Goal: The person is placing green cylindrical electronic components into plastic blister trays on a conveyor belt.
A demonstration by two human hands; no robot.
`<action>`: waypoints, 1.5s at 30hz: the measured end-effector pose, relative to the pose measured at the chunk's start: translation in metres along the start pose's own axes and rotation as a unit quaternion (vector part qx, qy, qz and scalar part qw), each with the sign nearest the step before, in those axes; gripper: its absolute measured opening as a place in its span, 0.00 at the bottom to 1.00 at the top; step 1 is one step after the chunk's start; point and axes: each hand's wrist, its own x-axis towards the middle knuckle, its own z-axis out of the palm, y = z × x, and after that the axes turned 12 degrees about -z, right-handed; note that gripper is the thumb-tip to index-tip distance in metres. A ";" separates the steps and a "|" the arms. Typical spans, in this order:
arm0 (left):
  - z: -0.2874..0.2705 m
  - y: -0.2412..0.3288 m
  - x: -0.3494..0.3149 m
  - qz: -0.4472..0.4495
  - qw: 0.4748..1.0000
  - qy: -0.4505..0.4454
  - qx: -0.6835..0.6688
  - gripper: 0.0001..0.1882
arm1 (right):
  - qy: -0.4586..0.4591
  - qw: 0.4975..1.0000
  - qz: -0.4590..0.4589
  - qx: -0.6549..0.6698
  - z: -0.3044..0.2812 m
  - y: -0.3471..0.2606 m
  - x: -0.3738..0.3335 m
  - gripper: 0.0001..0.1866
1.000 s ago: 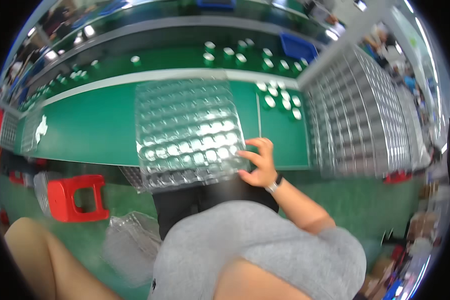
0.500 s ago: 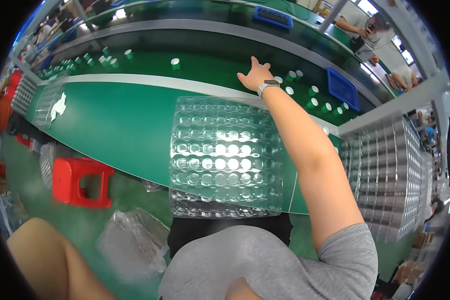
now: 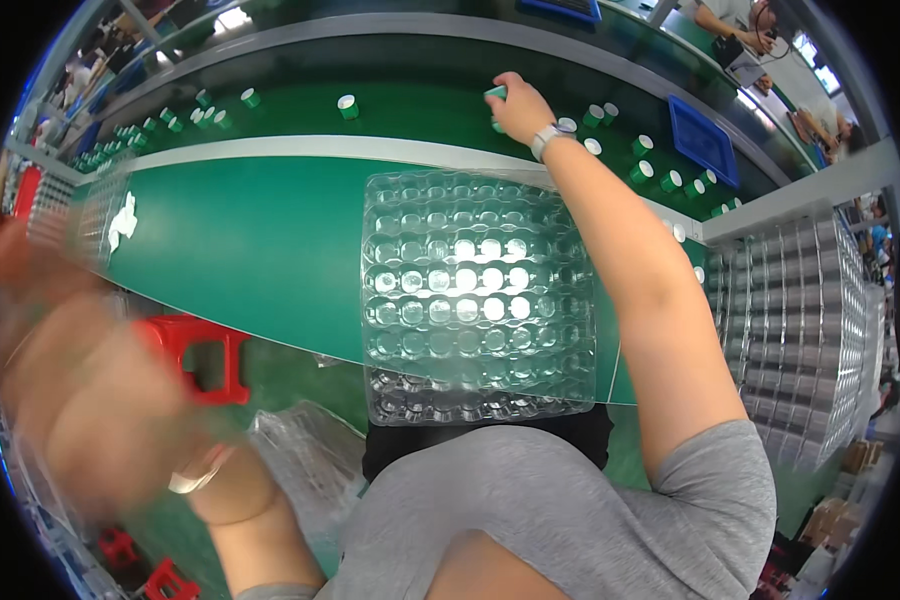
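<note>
Nearest, left of the clear tray (image 3: 479, 309), the left hand (image 3: 105, 395) is too blurred to tell its grip. The tray overhangs the tabletop's (image 3: 240, 230) near edge. Beyond the tray, the right hand (image 3: 522, 110) grasps a small green container (image 3: 496, 92); white-topped containers (image 3: 641, 173) stand beyond its right side.

Rich green covers the bench (image 3: 240, 240), edged on its far side by a white strip (image 3: 300, 150). A colourless, see-through tray (image 3: 480, 290) repeats rows of round pockets. Small tubs (image 3: 348, 107) are green with white tops; far right, a bin (image 3: 705, 140) is blue. Left, a stool (image 3: 237, 368) is red. The shirt (image 3: 570, 510) is grey.
</note>
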 end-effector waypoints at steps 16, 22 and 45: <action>0.125 -0.066 -0.135 -0.349 0.898 -0.231 -0.134 0.25 | -0.203 0.561 0.127 0.792 -0.060 -0.149 -0.188 0.23; 0.120 -0.050 -0.145 -0.355 0.909 -0.192 -0.104 0.21 | -0.130 0.572 0.238 0.774 -0.073 -0.160 -0.211 0.19; 0.113 -0.027 -0.151 -0.429 0.877 -0.157 -0.146 0.25 | -0.004 0.726 -0.014 0.688 -0.074 -0.166 -0.237 0.34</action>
